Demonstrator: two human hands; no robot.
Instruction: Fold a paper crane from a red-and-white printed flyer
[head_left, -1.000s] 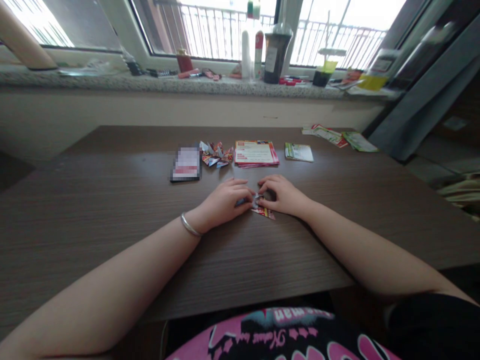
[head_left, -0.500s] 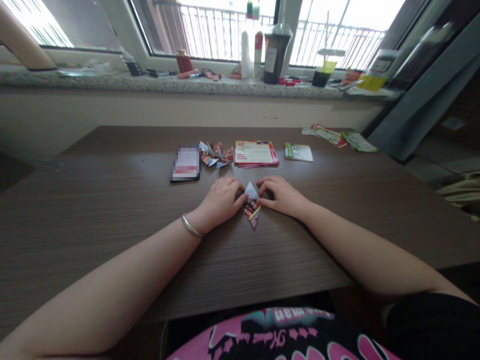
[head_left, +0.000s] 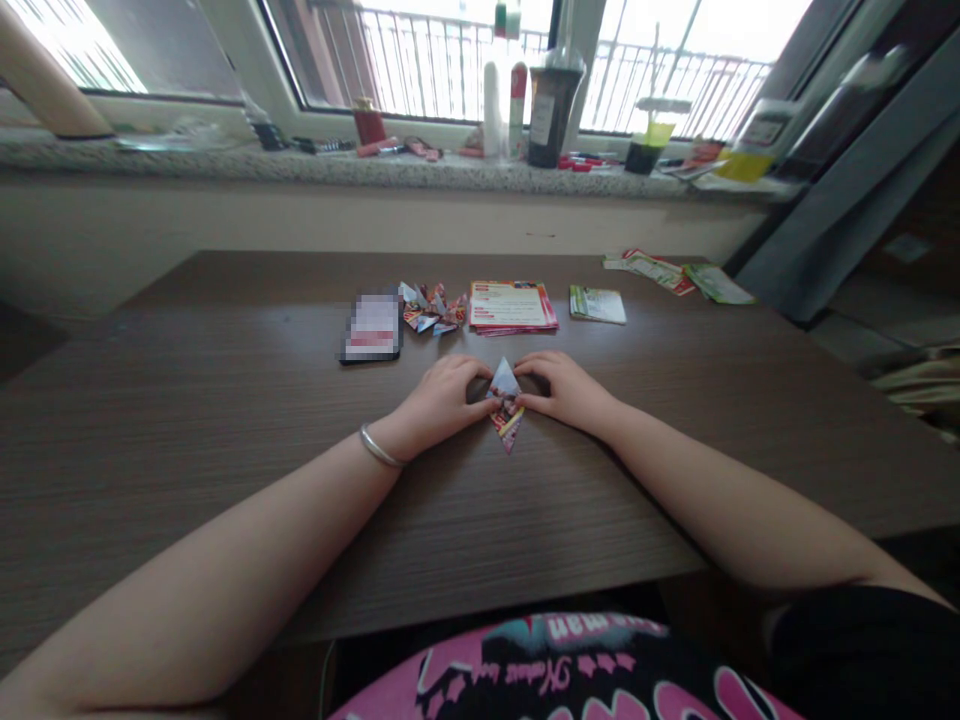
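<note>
A diamond-shaped piece of folded paper (head_left: 506, 405), pale at the top and red, yellow and dark lower down, lies between my hands above the brown table (head_left: 300, 560). My left hand (head_left: 450, 390) grips its left edge with thumb and fingers. On the opposite edge, my right hand (head_left: 564, 388) pinches the paper the same way. A cluster of folded paper pieces (head_left: 435, 308) sits just beyond my left hand. Behind the diamond is a stack of printed sheets (head_left: 514, 305).
A phone (head_left: 373, 328) with a blurred screen lies left of the folded pieces. Right of the stack is a small pile of cards (head_left: 597, 304); more paper strips (head_left: 660, 270) lie at the back right. Bottles and a dark cup (head_left: 551, 110) stand on the windowsill (head_left: 420, 172).
The diamond paper has shifted slightly up and looks a little wider open. My left hand has moved slightly in at its edge; the right has barely moved.
</note>
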